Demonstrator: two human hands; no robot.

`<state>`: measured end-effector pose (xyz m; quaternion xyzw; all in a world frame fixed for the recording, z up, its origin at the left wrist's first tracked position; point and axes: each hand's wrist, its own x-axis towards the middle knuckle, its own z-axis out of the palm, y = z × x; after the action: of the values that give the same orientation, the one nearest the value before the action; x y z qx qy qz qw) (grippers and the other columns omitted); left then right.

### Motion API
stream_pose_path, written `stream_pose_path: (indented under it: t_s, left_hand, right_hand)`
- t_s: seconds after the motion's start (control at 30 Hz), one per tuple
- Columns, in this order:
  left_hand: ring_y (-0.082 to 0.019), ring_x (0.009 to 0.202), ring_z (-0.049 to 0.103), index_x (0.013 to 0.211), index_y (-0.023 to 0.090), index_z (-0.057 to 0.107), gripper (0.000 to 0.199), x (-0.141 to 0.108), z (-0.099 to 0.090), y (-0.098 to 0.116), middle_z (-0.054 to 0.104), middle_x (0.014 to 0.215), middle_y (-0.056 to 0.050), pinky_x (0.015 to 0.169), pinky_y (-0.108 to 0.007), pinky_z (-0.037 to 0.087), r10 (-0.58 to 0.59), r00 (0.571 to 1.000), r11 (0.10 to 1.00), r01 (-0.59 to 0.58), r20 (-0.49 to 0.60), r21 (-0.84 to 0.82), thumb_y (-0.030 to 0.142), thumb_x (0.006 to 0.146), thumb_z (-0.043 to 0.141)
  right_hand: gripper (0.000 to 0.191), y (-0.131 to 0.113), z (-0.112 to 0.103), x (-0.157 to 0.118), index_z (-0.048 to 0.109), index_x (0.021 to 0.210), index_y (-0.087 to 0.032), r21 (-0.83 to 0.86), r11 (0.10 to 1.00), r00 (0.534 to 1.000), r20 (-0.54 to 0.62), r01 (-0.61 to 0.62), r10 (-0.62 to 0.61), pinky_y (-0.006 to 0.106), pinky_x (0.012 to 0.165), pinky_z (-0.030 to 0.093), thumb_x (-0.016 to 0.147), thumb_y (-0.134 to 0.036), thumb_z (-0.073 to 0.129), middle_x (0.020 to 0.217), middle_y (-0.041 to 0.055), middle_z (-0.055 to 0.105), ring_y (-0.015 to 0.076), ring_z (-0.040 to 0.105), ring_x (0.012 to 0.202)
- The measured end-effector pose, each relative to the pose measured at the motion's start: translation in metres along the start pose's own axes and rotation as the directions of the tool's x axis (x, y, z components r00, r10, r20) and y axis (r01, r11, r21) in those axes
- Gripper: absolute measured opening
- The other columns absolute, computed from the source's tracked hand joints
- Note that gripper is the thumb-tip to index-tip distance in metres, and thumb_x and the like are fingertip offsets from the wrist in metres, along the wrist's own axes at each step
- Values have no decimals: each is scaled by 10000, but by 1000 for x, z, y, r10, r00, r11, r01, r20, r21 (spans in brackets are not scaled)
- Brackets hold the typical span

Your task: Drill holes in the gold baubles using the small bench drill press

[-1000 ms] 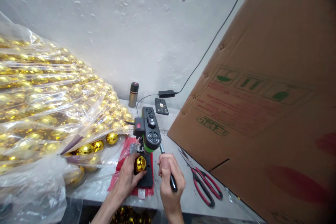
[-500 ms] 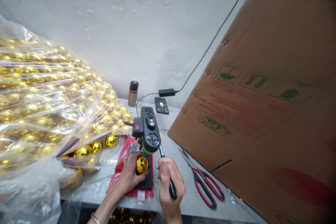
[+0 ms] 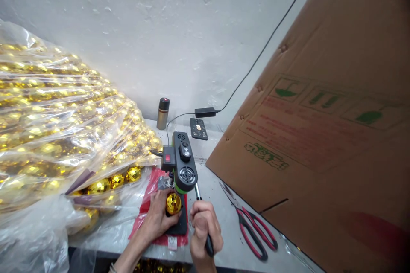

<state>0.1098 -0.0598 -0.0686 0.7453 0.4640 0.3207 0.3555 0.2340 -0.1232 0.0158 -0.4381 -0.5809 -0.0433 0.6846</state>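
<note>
A shiny gold faceted ball (image 3: 173, 203) is held by my left hand (image 3: 156, 213), whose thumb and fingers curl round it on the black base (image 3: 179, 225) of a small bench drill press. The black and green head of the drill press (image 3: 185, 162) stands just above the ball and hides the tool tip. My right hand (image 3: 205, 230) is wrapped round the black grip of the drill press's lever (image 3: 209, 245), whose metal rod runs up to the head. Red plastic sheeting (image 3: 141, 217) lies under the base.
Clear plastic bags of gold balls (image 3: 64, 123) fill the left side. Red-and-black scissors (image 3: 253, 230) lie right of my right hand, beside a big cardboard box (image 3: 304, 136). Behind the press are a bottle (image 3: 162, 114), a dark phone-like slab (image 3: 199, 129) and a power adapter (image 3: 205, 112).
My right hand has moved slightly down with the lever. The left hand keeps hold of the ball under the drill head. The view has shifted a little.
</note>
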Motion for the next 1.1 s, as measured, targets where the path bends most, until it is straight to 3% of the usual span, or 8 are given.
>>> stream_pose_path:
  t_s: [0.47, 1.1]
  left_hand:
    - [-336, 1108, 613, 1263, 249, 689, 502, 0, 2, 1, 715, 1164, -89, 1009, -508, 503, -29, 1000, 999, 29, 2, -26, 273, 766, 755]
    - [-354, 1137, 608, 1267, 204, 670, 532, 1, 6, -1, 712, 1185, -112, 1016, -527, 482, -38, 999, 999, 38, 6, -20, 243, 745, 763]
  right_hand:
    - [345, 6, 1, -7, 507, 747, -230, -15, 1000, 1000, -25, -1, 0, 258, 534, 416, 1081, -207, 423, 721, -11, 560, 127, 543, 598]
    - [329, 16, 1, -16, 511, 763, -218, 63, 998, 998, -55, 17, -14, 276, 603, 428, 1086, -205, 447, 744, -18, 554, 126, 540, 643]
